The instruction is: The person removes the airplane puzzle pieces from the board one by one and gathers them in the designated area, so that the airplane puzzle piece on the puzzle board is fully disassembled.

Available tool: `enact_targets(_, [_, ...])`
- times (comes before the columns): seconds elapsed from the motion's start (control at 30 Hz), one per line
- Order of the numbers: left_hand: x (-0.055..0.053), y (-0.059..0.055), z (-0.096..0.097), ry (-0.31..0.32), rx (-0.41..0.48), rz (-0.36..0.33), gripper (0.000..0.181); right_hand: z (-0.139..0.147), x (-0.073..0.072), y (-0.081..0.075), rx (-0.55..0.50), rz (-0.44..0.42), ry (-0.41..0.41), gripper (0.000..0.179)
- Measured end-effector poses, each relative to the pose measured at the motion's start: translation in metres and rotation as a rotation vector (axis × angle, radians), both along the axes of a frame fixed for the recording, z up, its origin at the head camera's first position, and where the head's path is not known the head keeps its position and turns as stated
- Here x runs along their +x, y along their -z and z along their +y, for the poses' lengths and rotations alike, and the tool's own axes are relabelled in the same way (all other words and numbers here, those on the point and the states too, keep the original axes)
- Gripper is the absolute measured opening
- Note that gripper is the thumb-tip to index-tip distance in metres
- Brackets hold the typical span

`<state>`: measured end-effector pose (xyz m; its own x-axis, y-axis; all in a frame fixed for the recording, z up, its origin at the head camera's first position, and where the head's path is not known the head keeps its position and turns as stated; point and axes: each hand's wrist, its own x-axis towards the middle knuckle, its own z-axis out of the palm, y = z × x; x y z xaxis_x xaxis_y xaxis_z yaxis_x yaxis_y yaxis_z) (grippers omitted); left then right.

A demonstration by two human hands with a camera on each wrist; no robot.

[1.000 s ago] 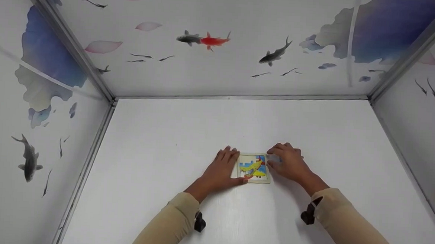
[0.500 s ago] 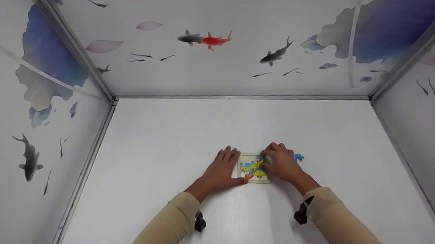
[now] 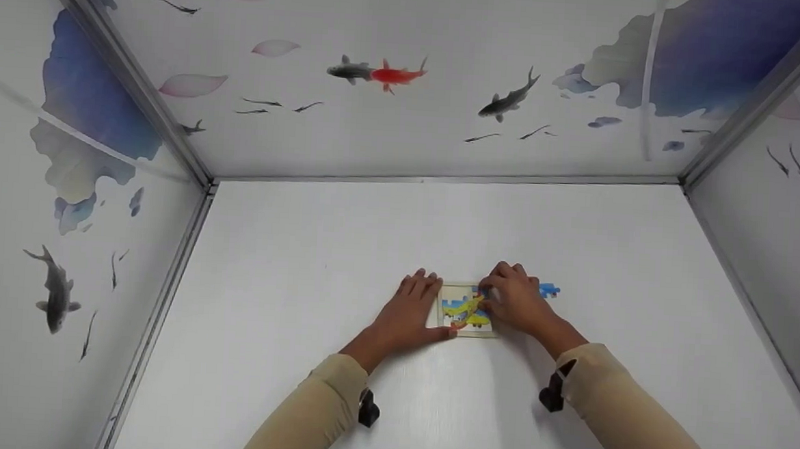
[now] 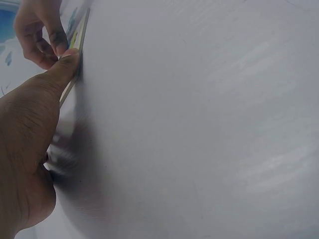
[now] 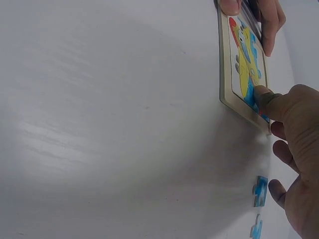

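Right hand [image 3: 520,301]: yours has come in over the puzzle board [image 5: 226,64]'s right side since a second ago.
Board: lies on the table [image 3: 344,242] between your hands.
Right thumb [image 5: 267,102]: touches the picture; you may be pinching a piece, I cannot tell; skewed, it could jam.
Left hand [image 3: 406,312]: straight fingers brace the left edge; slackening could let the board slide.
Blue pieces [image 5: 259,191]: loose beside your right hand; a sweep could scatter them.

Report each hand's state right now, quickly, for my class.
Left hand: open, resting on the pale, square wooden puzzle frame.
Right hand: touching the yellow-blue printed puzzle picture; whether it holds anything cannot be told.
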<state>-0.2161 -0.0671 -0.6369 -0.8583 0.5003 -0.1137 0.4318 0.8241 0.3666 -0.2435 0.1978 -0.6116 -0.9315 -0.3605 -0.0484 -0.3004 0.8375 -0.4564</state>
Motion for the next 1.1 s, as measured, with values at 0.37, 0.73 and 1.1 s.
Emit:
enact_targets(0.37, [0.0009,-0.0014,-0.0001,0.003,-0.002,0.006,0.106,-0.0013,-0.0017,-0.0021,0.003,-0.019,-0.010,0.022])
enact_targets(0.73, [0.0008,-0.0005,-0.0009,0.008,0.014,0.003,0.106,-0.0030,-0.0019,-0.0014,0.004,-0.016,0.000,0.024])
enact_targets(1.1, [-0.0007,0.0038,-0.0006,0.000,0.005,-0.005,0.107,-0.0065,-0.0026,-0.0023,0.016,-0.054,0.017,0.027])
